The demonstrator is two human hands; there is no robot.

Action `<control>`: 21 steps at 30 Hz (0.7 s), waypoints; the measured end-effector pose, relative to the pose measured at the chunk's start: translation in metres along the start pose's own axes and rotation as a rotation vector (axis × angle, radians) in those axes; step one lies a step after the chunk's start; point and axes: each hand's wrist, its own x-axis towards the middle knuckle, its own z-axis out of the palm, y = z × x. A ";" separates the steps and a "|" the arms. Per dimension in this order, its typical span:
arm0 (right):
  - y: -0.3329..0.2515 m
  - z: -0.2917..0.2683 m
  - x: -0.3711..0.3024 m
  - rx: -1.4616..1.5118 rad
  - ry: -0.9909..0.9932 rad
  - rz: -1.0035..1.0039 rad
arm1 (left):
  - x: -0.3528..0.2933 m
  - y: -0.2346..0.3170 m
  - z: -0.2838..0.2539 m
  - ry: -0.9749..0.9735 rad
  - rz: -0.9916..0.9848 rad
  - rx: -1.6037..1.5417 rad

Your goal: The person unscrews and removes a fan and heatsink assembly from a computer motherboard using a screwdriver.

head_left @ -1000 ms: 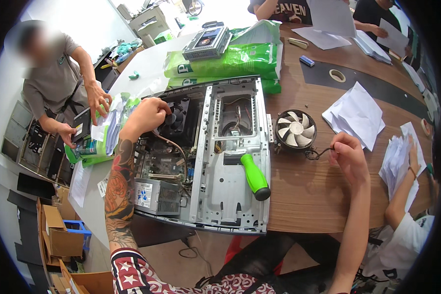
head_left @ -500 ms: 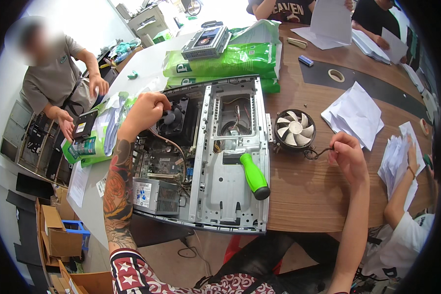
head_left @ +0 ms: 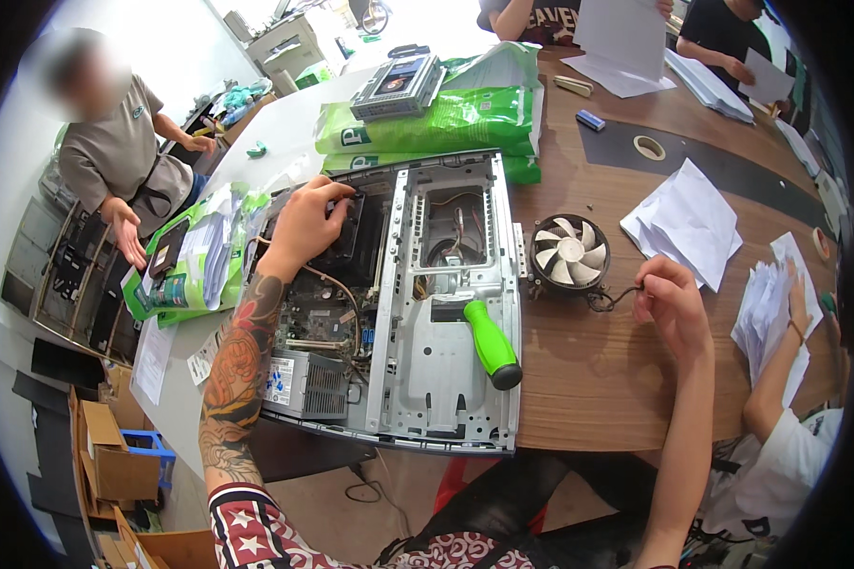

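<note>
Fingers of the left hand [head_left: 306, 226] curled over the black fan [head_left: 357, 239] inside the computer case [head_left: 429, 384], gripping or merely touching, impossible to tell! Right of that case, the right hand [head_left: 672, 296] pinched the cable [head_left: 624, 300] of a pale-bladed fan [head_left: 571, 250]; a hard tug risked straining it.

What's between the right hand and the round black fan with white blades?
A thin dark cable over brown wooden tabletop, seen in the head view.

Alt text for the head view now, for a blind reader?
A person's left hand is at a black fan housing inside an open computer case; the right hand holds the cable of a pale-bladed fan on the brown table. A green tool handle lies on the case.
</note>
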 end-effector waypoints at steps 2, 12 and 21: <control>0.000 0.002 0.000 -0.007 0.006 0.005 | 0.001 -0.001 0.004 -0.002 0.031 -0.010; 0.005 -0.004 0.002 -0.048 -0.027 -0.002 | 0.004 0.001 0.013 0.031 0.051 0.001; 0.001 0.010 0.004 -0.048 0.093 -0.060 | 0.003 -0.003 0.017 0.076 0.066 -0.048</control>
